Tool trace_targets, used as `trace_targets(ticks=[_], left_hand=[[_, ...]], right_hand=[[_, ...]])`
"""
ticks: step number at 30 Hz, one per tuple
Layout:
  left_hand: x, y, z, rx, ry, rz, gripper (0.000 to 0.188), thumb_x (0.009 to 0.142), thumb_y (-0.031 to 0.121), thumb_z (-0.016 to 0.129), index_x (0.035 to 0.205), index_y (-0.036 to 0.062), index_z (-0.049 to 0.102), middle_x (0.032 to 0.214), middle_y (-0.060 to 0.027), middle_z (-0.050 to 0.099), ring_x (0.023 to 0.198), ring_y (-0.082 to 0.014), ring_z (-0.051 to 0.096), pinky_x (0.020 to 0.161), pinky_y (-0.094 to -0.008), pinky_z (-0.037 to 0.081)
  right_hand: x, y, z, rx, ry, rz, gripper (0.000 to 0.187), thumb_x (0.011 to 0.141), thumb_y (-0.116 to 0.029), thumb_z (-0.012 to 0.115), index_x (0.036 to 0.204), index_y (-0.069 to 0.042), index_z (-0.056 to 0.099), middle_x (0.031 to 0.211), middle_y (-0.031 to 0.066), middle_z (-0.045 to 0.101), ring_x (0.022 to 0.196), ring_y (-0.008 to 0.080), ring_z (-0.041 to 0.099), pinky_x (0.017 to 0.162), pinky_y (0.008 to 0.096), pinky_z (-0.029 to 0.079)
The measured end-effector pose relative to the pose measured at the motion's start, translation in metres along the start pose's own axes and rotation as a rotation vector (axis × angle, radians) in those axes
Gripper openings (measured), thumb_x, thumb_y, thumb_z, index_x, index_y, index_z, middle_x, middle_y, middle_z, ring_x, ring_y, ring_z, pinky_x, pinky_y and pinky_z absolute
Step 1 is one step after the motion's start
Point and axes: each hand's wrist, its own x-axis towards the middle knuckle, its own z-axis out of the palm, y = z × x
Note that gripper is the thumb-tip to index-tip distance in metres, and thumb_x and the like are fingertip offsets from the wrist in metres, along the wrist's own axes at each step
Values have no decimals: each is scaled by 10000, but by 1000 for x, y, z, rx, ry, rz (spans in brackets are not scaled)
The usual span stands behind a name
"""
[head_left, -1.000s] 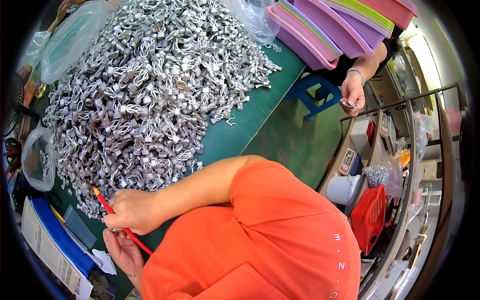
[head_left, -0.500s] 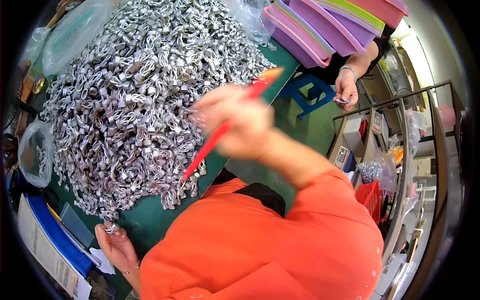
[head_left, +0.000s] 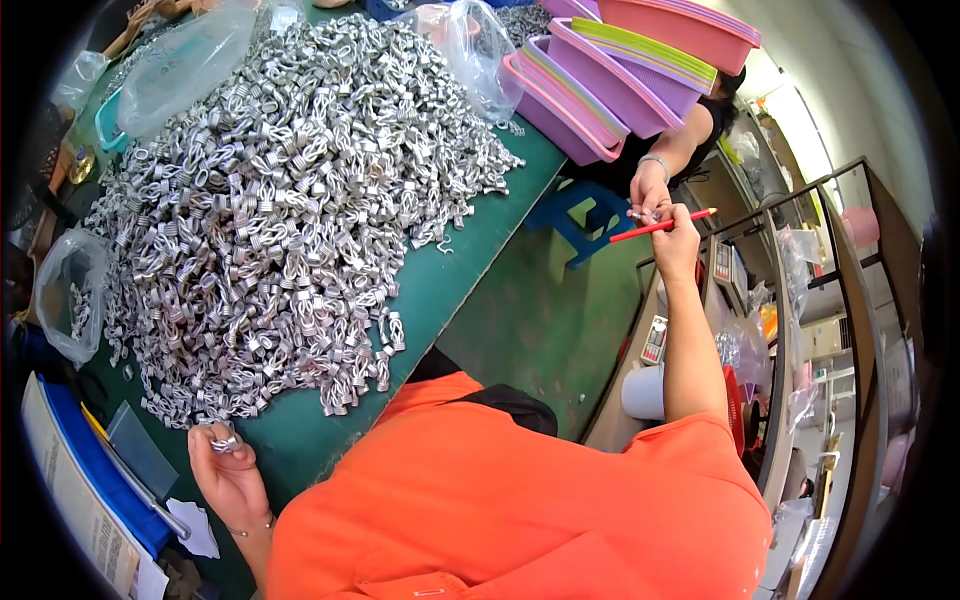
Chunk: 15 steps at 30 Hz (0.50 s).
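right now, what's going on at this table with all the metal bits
The person's right hand holds a red pencil out beside the table, right at a co-worker's hand; whether the two hands touch is unclear. The left hand holds a looped metal piece just below a large heap of similar pieces on the green tabletop. Stacked plastic baskets stand at the table's far right.

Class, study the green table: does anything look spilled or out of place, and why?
Slightly: one small metal piece lies by itself on the green table, just left of the large metal heap near its lower edge. It looks strayed, since most pieces are piled together.
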Motion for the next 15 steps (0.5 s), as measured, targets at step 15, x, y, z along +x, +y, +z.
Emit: trace_targets(ticks=[15], left_hand=[[-6,0,10,36,44,-96,89,903,118,414,937,54,465,741,-57,477,539,-122,465,392,-212,361]], right_hand=[[-40,-200,63,1181,-297,-290,297,744,96,609,767,-67,361,947,155,604,769,126,530,690,245,444]])
